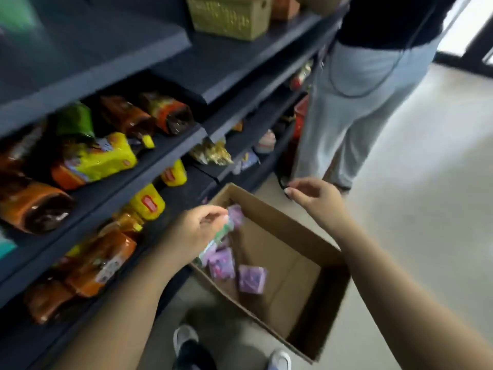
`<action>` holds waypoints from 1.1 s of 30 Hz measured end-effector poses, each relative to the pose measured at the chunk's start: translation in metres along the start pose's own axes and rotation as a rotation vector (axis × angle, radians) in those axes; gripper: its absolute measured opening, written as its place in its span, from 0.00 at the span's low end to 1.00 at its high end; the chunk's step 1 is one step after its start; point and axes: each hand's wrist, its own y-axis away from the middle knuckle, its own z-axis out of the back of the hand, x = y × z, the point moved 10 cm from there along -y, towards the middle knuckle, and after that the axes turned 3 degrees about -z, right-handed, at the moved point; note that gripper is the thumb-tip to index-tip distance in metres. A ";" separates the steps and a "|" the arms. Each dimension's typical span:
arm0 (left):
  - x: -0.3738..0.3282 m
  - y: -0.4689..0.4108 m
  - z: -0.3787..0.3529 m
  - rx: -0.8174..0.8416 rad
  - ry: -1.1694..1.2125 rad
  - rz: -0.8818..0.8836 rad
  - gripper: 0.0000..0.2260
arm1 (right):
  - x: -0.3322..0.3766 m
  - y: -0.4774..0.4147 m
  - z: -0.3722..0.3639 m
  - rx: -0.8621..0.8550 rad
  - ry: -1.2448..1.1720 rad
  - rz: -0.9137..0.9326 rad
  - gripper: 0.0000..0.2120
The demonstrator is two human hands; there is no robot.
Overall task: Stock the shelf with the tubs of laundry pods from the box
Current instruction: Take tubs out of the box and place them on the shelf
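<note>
An open cardboard box [298,231] stands on the floor beside the dark shelf unit [170,153]. Purple tubs of laundry pods lie in its left corner, among them one loose tub [252,278] and another [221,265]. My left hand [194,231] is over the box's left edge, fingers closed on a purple and green tub [226,231] that is tilted on end. My right hand [314,194] hovers above the box's far rim, fingers loosely curled and holding nothing. The frame is motion-blurred.
The shelves on the left hold yellow, orange and brown bags [96,158]. A woven basket [229,14] sits on an upper shelf. Another person in light jeans [354,108] stands close behind the box at the shelf. My shoes [186,340] are below the box. Pale floor lies to the right.
</note>
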 end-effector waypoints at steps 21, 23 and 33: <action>0.326 -0.142 -0.114 -0.105 -0.281 0.477 0.23 | -0.404 0.018 -0.269 0.329 -0.217 -1.090 0.23; 0.334 -0.159 -0.113 -0.134 -0.319 0.441 0.28 | -0.419 0.017 -0.290 0.307 -0.234 -1.112 0.26; 0.368 -0.210 -0.135 -0.032 -0.701 0.351 0.49 | -0.453 0.000 -0.308 0.174 -0.245 -1.084 0.44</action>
